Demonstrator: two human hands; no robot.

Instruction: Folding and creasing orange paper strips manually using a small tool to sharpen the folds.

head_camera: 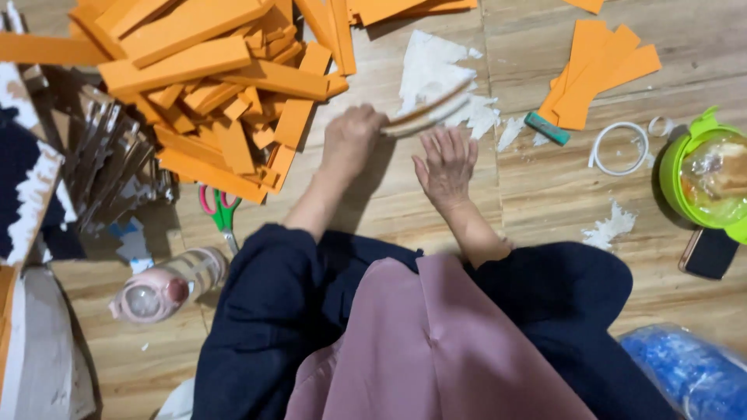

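1. Beside the heap of orange card strips (210,70), on the wooden floor (545,194): left hand (352,140), fingers closed around a blurred pale flat strip (426,117).
2. Right of that heap: right hand (445,167), fingers spread wide, palm down, just under the strip's end.
3. Below the heap: green-and-pink-handled scissors (221,211).
4. Far right of the heap: lime-green plastic container (706,177).

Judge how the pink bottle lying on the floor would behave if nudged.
The pink bottle lies on its side on smooth wood flooring, so it would probably roll. Its body looks see-through and mostly empty, so likely light. The scissors nearby might stop it.
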